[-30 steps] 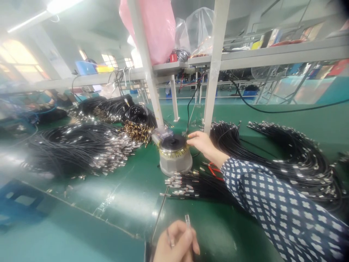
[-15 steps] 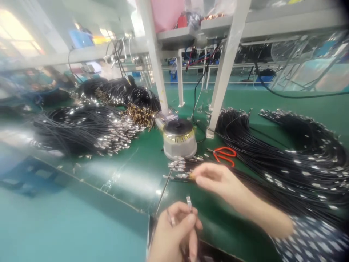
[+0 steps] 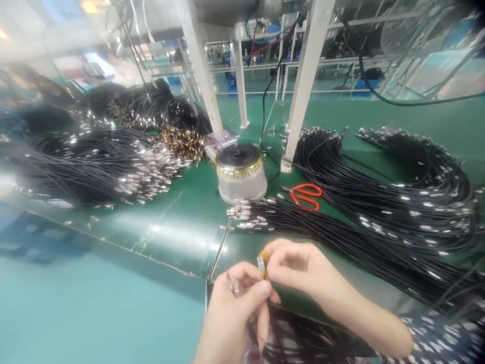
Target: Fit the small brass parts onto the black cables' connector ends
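My left hand [image 3: 240, 308] pinches a cable with a silver metal connector [image 3: 260, 263] pointing up between thumb and forefinger. Close against it on the right, my right hand [image 3: 299, 265] has its thumb and fingers together on a small yellow piece of tape [image 3: 264, 255], right beside the connector. A second silver connector [image 3: 235, 290] shows between the fingers of my left hand. Beyond both hands stands a white round tape dispenser [image 3: 242, 187] with a black top and short yellow strips around its rim.
Black cables with silver ends [image 3: 303, 217] lie behind my right hand. Orange-handled snips [image 3: 306, 196] rest beyond them. Large cable coils sit at the left [image 3: 94, 162] and right [image 3: 379, 202]. White posts [image 3: 303, 86] rise from the green table [image 3: 166, 237]; its edge is at the left front.
My right hand has come from the cable ends toward me, up to the connector in my left hand. The view has tipped down. My left hand keeps its pinch.
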### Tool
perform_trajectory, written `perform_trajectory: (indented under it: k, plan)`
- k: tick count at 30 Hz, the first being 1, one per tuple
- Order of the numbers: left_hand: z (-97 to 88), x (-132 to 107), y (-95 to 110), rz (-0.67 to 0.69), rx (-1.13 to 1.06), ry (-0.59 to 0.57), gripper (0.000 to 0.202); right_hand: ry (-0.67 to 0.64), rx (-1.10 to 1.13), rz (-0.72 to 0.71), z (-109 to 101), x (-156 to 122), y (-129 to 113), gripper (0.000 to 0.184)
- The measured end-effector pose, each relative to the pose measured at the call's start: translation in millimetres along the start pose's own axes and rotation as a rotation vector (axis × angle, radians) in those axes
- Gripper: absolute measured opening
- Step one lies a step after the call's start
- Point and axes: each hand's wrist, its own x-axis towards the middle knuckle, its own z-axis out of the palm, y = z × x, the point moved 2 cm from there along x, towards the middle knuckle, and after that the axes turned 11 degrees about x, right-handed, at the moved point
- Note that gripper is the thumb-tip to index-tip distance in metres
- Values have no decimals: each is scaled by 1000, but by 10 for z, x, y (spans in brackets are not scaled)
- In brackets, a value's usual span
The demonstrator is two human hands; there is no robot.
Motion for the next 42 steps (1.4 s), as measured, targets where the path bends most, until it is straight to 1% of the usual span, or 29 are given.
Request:
perform_trajectory:
  k: [5, 11, 22, 26, 29, 32, 37, 40, 42]
  plan:
    - [26, -30, 31, 5, 15, -20, 27, -3, -21, -3, 12, 8, -36, 17]
    - [52, -61, 69, -3, 61, -2, 26, -9, -11, -1, 40, 13, -71, 19]
    - [13, -48, 5, 19, 27, -33, 23, -2, 14, 14, 57, -1, -74, 18]
    - [20, -57, 15, 33, 47, -47, 23, 26, -42, 5, 70, -12, -65, 17]
    - [24, -69, 35, 61, 92, -36, 25, 64, -110, -9, 91, -38, -68, 16]
    - [19, -71, 43, 86, 131, -28, 26, 74, -154, -25, 110, -58, -80, 15]
    - [16, -59, 39, 122, 88, -70, 28, 15, -132, -41, 81, -67, -94, 15]
    - [21, -55, 39, 102, 42, -79, 29, -29, -109, -54, 47, -66, -101, 17]
    - [19, -50, 38, 92, 24, -66, 24, -27, -110, -68, 30, -67, -107, 17]
